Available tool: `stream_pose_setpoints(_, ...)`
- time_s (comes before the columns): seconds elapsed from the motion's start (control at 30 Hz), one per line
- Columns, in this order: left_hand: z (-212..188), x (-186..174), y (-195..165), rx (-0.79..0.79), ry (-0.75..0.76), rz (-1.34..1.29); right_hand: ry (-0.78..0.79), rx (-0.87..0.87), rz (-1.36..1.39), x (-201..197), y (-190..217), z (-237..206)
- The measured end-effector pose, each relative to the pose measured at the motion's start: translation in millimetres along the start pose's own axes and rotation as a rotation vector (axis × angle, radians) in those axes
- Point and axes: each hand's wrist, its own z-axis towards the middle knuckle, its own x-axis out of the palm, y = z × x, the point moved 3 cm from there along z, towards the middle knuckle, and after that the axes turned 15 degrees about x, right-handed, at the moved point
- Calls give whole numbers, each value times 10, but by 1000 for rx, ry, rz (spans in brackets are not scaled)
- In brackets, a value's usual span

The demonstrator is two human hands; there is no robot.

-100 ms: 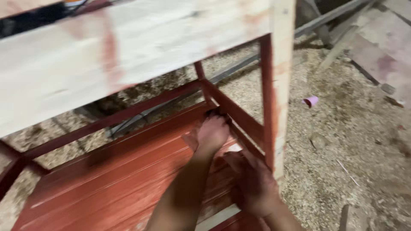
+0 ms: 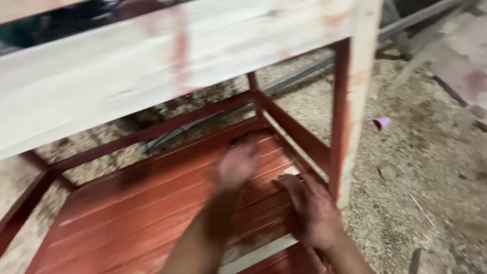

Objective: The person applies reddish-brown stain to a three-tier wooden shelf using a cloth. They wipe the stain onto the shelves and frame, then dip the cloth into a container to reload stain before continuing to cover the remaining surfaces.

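A wooden frame stands in front of me, with a pale unpainted top rail [image 2: 127, 76] and a red-painted slatted lower shelf [image 2: 142, 213]. My left hand [image 2: 237, 163] is over the shelf's far right part, blurred by motion; whether it holds anything cannot be told. My right hand [image 2: 309, 210], stained red, rests flat on the shelf slats beside the right corner post [image 2: 355, 116], fingers spread. Red side rails [image 2: 294, 132] run just beyond both hands.
Sawdust-covered ground [image 2: 421, 162] surrounds the frame. A small purple cup-like object [image 2: 381, 122] lies on the ground to the right. Loose planks [image 2: 456, 56] and a long bar [image 2: 299, 76] lie at the back right.
My left hand has pulled back a little from the shelf's far corner and is blurred by motion. My right hand stays on the slats.
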Motion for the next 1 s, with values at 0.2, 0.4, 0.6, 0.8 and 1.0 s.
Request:
stream_pose_setpoints(0.2, -1591, -1484, 1443, -413, 92, 208, -143, -174, -188, -279, 240, 328)
stream_pose_setpoints(0.4, -2910, -2543, 2323, -738, 46, 273, -51, -67, -296, -161, 173, 520)
stream_pose_setpoints(0.6, -2566, -1837, 2523, -588, 134, 506, -111, -148, -222, -159, 137, 485)
stream_pose_setpoints(0.8, -823, -785, 884, -148, 46, 261, -438, -299, -188, -42, 72, 398)
stream_pose_setpoints(1.0, 465, -365, -510, -11, 83, 97, -205, -213, 17, -17, -86, 429)
